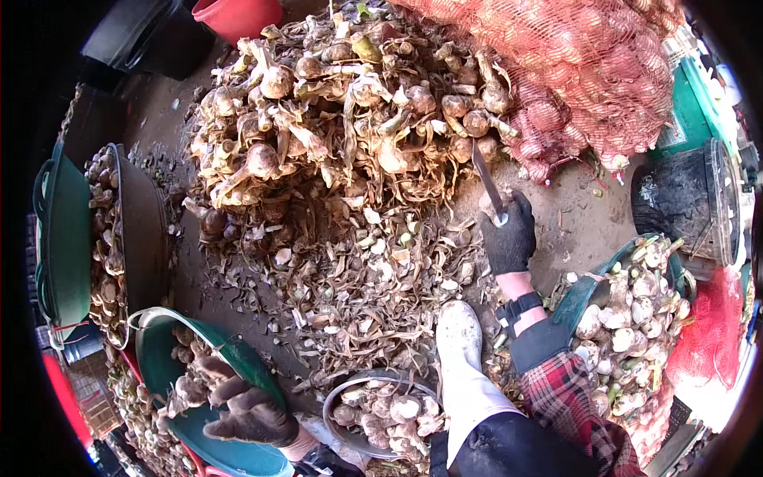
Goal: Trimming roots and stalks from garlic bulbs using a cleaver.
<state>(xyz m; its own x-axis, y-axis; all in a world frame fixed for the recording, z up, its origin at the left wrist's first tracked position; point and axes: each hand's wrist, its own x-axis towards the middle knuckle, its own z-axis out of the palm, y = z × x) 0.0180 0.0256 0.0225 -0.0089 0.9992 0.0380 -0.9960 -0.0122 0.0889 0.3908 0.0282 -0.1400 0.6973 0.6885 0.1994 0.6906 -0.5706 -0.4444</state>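
My right hand [508, 235], in a black glove, grips a knife [487, 182] whose blade points up toward a heap of dried, stemmed bulbs [357, 113] that look like garlic. My left hand [253, 414], in a dark dirty glove, is over a teal tub [223, 450] with its fingers apart. A dusty bulb [192, 389] is just beyond the left fingertips; I cannot tell whether they touch it. More bulbs sit against that tub's far wall. Between my hands stands a round basin [329, 411] of trimmed bulbs, beside my white boot [462, 346].
Dry leaves and cut stems [369, 286] litter the floor. Red mesh sacks [596, 77] bulge at the upper right, near a black bucket [673, 203]. A green tub [587, 298] of bulbs stands right. On the left are a filled basin [143, 226] and a green tub [68, 238].
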